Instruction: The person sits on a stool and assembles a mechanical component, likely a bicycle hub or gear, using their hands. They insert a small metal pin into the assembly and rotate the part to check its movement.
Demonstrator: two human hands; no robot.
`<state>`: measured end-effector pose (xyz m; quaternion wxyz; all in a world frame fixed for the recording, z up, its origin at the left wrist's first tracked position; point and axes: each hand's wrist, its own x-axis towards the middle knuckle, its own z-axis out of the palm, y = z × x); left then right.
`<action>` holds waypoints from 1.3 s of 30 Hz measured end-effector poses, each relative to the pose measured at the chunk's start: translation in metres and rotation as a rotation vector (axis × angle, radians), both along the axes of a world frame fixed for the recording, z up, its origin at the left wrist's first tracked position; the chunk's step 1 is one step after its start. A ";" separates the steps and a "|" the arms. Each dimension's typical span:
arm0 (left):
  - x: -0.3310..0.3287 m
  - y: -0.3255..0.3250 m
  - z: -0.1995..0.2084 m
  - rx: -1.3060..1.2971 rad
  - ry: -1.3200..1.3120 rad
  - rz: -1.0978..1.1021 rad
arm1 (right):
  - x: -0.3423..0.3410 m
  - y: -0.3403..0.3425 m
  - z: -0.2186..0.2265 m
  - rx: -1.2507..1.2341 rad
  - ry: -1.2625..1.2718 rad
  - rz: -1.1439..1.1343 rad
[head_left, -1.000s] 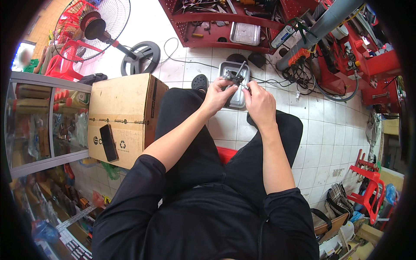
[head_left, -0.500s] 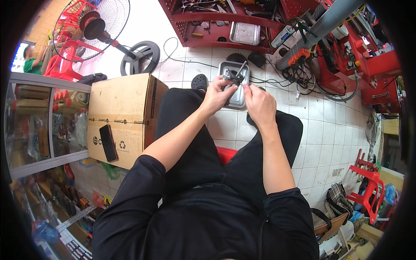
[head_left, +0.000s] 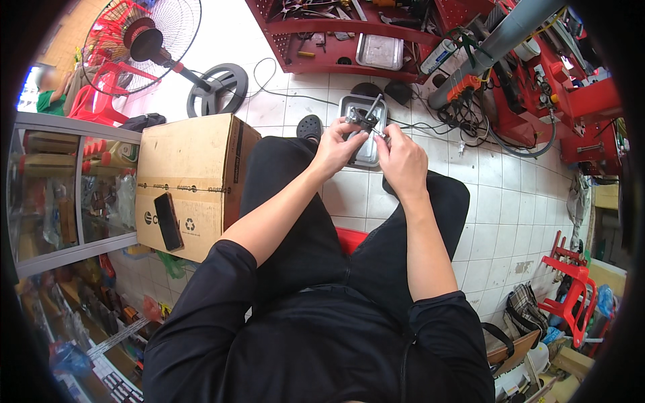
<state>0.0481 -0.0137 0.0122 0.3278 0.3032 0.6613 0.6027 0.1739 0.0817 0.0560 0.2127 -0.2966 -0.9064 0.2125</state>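
My left hand is closed around a small grey and black metal mechanical part, with a silver rod sticking up from it toward the far right. At the part's right side is my right hand. Its thumb and fingers pinch at a small piece that I cannot make out. Both hands are held over a shallow metal tray on the floor between my feet. The tray's contents are mostly hidden by the hands and the part.
To my left stands a cardboard box with a black phone on top. A floor fan is behind it. Ahead is a red tool trolley. Cables lie at the right. Farther left, a person in green is visible.
The fingers of my right hand have shifted slightly up and closer around the right side of the metal part. My left hand and the part have hardly moved.
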 end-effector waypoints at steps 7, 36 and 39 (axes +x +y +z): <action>0.001 0.001 -0.002 -0.046 0.118 -0.005 | -0.003 0.001 -0.007 -0.273 -0.078 -0.110; -0.003 0.001 0.008 -0.078 0.336 0.031 | 0.001 -0.002 0.002 -0.186 0.002 -0.054; -0.003 0.001 0.007 -0.044 0.347 0.038 | 0.000 0.000 -0.002 -0.219 -0.068 -0.063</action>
